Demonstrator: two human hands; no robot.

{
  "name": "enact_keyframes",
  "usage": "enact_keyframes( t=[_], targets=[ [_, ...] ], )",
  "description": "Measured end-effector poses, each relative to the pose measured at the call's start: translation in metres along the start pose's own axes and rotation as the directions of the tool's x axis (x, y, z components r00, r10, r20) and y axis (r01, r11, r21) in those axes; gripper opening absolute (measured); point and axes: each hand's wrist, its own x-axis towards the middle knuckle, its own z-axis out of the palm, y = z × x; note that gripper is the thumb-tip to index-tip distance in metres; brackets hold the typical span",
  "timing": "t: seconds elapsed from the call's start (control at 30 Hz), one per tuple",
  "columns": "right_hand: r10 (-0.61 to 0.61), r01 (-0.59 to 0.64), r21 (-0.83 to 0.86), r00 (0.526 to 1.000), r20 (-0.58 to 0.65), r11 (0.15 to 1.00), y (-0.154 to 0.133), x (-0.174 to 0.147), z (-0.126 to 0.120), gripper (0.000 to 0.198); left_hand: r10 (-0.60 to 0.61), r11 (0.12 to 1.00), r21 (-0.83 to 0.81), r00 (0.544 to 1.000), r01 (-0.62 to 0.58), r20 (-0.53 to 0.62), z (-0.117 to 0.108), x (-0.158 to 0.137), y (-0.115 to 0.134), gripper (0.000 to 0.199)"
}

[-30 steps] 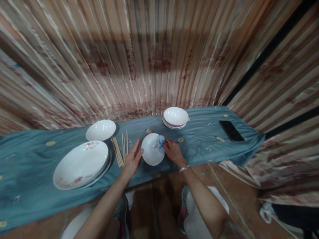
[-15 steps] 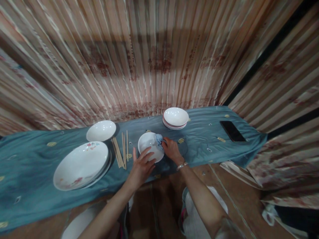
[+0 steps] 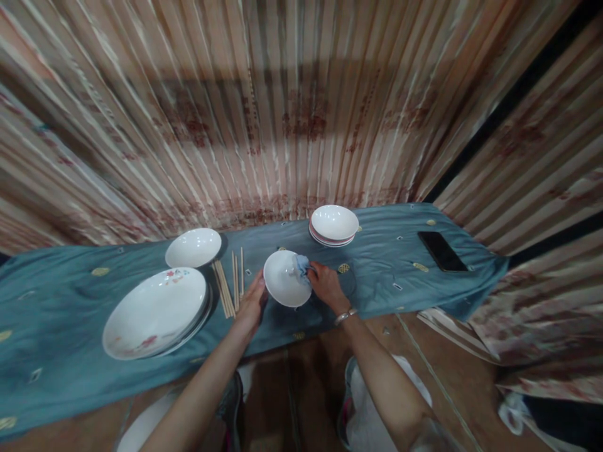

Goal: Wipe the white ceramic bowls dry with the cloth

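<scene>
A small white bowl [image 3: 281, 285] is tilted between my two hands above the cloth-covered table. My left hand [image 3: 252, 304] grips its left rim, thumb at the edge and the other fingers mostly out of sight behind it. A crumpled light-blue cloth [image 3: 301, 266] is pinched in my right hand [image 3: 326, 285] and lies against the inside of the bowl's right rim. A bracelet circles my right wrist. Just left of my left hand lie several wooden chopsticks [image 3: 223, 287] in two loose groups.
Large floral plates or shallow bowls [image 3: 155, 314] are stacked at the left, with a white bowl [image 3: 193, 247] behind them. Stacked small bowls [image 3: 334, 222] stand at the back. A black phone [image 3: 441, 251] rests at the right on the blue-green tablecloth [image 3: 386, 251]. Curtains hang behind.
My left hand has moved from over the bowl's interior to its left rim and now grips it. The bowl has tilted. The blue cloth stays at the right rim in my right hand.
</scene>
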Motion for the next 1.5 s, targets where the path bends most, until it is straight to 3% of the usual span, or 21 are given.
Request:
enact_keyframes(
  t=[0.13, 0.57, 0.7, 0.8, 1.0, 1.2, 1.37, 1.5],
  targets=[
    [-0.019, 0.020, 0.007, 1.000, -0.025, 1.000, -0.004, 0.004, 0.002, 0.027, -0.118, 0.990, -0.077, 0.993, 0.119, 0.015, 0.012, -0.010, 0.009, 0.063],
    [-0.083, 0.089, 0.071, 0.993, -0.083, 0.994, -0.013, 0.020, 0.015, 0.036, -0.139, 0.985, -0.106, 0.990, 0.135, -0.031, 0.025, -0.011, 0.016, 0.081],
    [-0.049, 0.055, 0.083, 0.996, -0.080, 0.995, -0.008, 0.020, 0.012, 0.035, -0.092, 0.991, -0.093, 0.996, 0.092, 0.013, 0.025, -0.015, 0.017, 0.076],
    [-0.099, 0.116, 0.153, 0.988, -0.114, 0.981, -0.011, 0.021, 0.007, 0.036, -0.065, 0.997, -0.040, 0.997, 0.067, 0.049, 0.026, -0.020, 0.017, 0.071],
    [-0.353, 0.421, 0.314, 0.901, -0.252, 0.851, -0.034, 0.018, 0.002, 0.046, -0.068, 0.997, -0.029, 0.994, 0.071, 0.081, 0.024, -0.021, 0.015, 0.069],
    [-0.491, 0.573, 0.436, 0.819, -0.297, 0.693, -0.045, -0.002, -0.005, 0.046, -0.059, 0.996, -0.057, 0.994, 0.064, 0.087, 0.023, -0.021, 0.016, 0.055],
    [-0.465, 0.504, 0.585, 0.854, -0.232, 0.635, -0.044, -0.028, -0.014, 0.041, -0.073, 0.986, -0.145, 0.994, 0.085, 0.085, 0.022, -0.024, 0.018, 0.047],
    [-0.401, 0.393, 0.693, 0.902, -0.161, 0.604, -0.042, -0.046, -0.014, 0.043, -0.095, 0.974, -0.191, 0.987, 0.119, 0.126, 0.021, -0.024, 0.018, 0.055]
  ],
)
